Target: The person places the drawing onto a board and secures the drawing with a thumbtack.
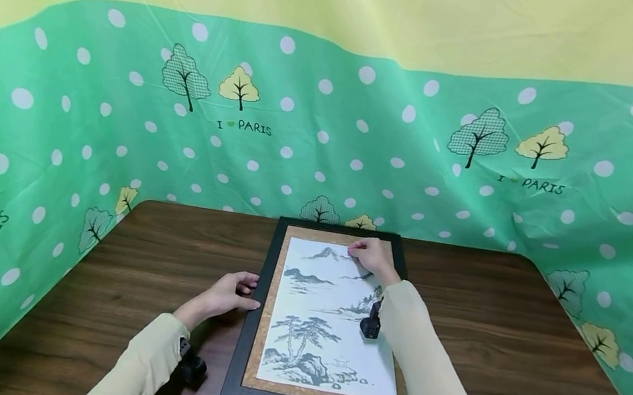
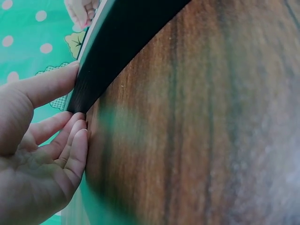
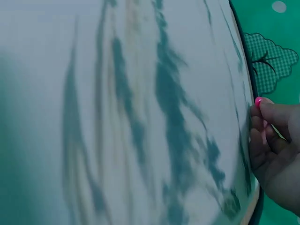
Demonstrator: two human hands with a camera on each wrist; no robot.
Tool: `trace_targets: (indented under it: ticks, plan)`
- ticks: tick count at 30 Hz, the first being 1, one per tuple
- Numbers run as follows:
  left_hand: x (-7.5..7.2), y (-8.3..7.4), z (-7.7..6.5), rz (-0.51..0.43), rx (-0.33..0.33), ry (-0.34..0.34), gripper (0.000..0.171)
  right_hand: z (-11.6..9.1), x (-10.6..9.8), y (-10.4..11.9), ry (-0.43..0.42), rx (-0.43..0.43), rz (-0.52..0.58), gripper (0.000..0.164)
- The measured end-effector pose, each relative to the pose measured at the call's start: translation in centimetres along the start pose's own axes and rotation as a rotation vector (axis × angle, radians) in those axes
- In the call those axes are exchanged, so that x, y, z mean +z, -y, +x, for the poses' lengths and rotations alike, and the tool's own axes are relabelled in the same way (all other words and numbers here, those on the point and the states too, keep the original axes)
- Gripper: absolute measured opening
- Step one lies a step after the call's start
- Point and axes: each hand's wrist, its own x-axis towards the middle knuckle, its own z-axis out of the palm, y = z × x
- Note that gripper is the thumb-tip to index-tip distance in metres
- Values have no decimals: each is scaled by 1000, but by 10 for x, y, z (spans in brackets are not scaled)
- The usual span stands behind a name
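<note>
A black-framed cork board (image 1: 252, 364) lies on the table, its brown cork bordering a white sheet with an ink landscape (image 1: 308, 297) of mountains and pines. At the sheet's top edge, my right hand (image 1: 375, 258) pinches a small pink push pin (image 3: 259, 101) between thumb and fingers. The pin's tip is hidden. My left hand (image 1: 230, 292) grips the board's left frame edge. In the left wrist view, its thumb is at the upper rim and the other fingertips (image 2: 79, 126) are against the lower side of the black frame (image 2: 112, 47).
The brown wood-grain table (image 1: 494, 317) extends to both sides of the board. A green and yellow cloth (image 1: 334, 112) with dots and trees hangs behind and beside it. Black wrist cameras (image 1: 192, 369) sit on both forearms, the right one above the sheet.
</note>
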Motion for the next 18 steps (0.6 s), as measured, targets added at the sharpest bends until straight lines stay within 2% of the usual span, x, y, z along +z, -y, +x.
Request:
trace_targets:
  ticks: [9,18]
  plan:
    - [1,0,0,7,11,-5,55,8,14,3,-67,66,-7,14]
    - [1,2,-1,1,20,-5,55,13,16,11,-80,140,-67,18]
